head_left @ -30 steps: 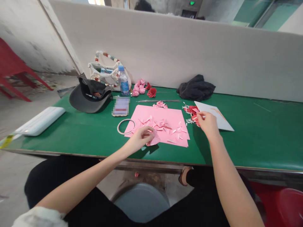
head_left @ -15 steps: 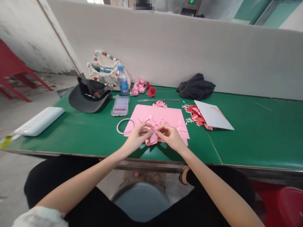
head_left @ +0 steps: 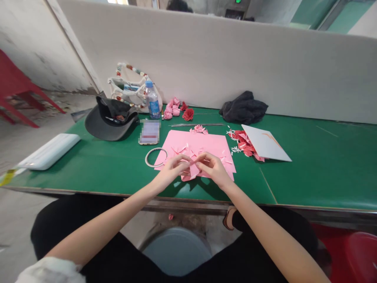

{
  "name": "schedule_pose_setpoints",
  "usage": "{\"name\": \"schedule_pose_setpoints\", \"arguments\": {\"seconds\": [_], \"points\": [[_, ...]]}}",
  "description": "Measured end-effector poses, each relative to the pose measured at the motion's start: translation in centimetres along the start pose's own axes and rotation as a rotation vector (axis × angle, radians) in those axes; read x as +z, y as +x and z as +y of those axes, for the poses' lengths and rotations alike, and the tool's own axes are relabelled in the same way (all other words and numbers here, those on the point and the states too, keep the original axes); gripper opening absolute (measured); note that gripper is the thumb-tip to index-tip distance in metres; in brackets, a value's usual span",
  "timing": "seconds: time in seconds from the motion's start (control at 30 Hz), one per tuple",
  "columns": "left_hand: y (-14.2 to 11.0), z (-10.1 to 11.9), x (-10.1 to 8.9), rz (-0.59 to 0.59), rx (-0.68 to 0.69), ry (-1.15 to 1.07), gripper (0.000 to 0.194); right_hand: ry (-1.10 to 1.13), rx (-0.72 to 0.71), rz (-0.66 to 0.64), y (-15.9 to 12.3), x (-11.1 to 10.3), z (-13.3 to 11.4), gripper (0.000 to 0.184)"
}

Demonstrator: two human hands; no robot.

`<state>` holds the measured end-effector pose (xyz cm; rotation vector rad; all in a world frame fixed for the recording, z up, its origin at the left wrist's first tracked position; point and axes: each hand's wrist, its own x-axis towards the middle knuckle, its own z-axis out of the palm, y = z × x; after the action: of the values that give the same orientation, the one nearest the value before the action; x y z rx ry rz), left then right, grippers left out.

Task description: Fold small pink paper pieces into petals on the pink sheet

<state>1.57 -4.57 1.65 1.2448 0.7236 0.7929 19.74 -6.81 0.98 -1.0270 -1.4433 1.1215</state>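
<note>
Between my two hands is a small pink paper piece (head_left: 194,170), pinched at its upper edge. My left hand (head_left: 176,167) closes thumb and fingers on its left side. From the right, my right hand (head_left: 212,168) pinches the same piece, fingertips almost meeting the left ones. Under and behind the hands lie pink paper sheets (head_left: 203,140) with several cut or folded pink bits (head_left: 185,149) on top. A roll of tape (head_left: 156,149) lies on its side by the sheets' left edge. Folded pink pieces (head_left: 199,129) rest at the sheets' far edge.
On the green table (head_left: 318,169) stand a dark cap (head_left: 113,120), a phone (head_left: 149,132), a water bottle (head_left: 153,101) and a beaded bag (head_left: 126,88). Pink and red paper flowers (head_left: 187,114) sit behind. Red petals (head_left: 247,146) lie partly under a white card (head_left: 266,144). A black cloth (head_left: 244,108) is further back.
My fingers have shifted slightly on the pink paper piece, and its lower part now hangs more openly between my hands. The surrounding things stay where they were.
</note>
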Motion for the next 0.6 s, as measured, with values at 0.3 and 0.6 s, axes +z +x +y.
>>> {"name": "schedule_pose_setpoints", "arguments": {"seconds": [0.3, 0.6], "points": [[0.26, 0.09, -0.82, -0.13, -0.22, -0.053, 0.029, -0.134, -0.005, -0.091, -0.23, -0.08, -0.46, 0.01], [0.41, -0.59, -0.85, -0.025, -0.106, 0.077, 0.03, -0.08, 0.089, -0.054, -0.38, 0.4, -0.43, 0.019]]}}
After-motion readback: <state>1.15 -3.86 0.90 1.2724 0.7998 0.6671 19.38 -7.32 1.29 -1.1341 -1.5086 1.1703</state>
